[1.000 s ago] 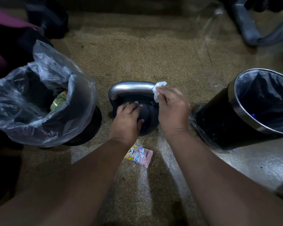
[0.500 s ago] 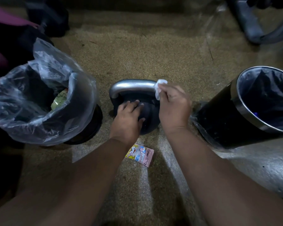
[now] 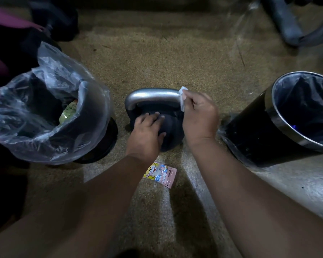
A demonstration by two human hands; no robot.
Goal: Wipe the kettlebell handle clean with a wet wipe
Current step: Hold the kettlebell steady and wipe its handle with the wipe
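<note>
A dark kettlebell (image 3: 172, 135) with a silver handle (image 3: 153, 95) stands on the speckled floor between two bins. My left hand (image 3: 147, 135) lies flat on top of the kettlebell's body, fingers spread, pressing on it. My right hand (image 3: 199, 116) pinches a small white wet wipe (image 3: 182, 98) against the right end of the handle, where it bends down. Most of the wipe is hidden under my fingers.
A bin lined with a clear plastic bag (image 3: 50, 116), holding some rubbish, stands at the left. A black bin with a steel rim (image 3: 280, 116) stands at the right. A pink wet wipe packet (image 3: 161, 175) lies on the floor between my forearms. Grey tubing (image 3: 291, 28) lies at the far right.
My right hand and the wipe have stayed at the handle's right end, shifting only slightly. The left hand keeps its place on the kettlebell.
</note>
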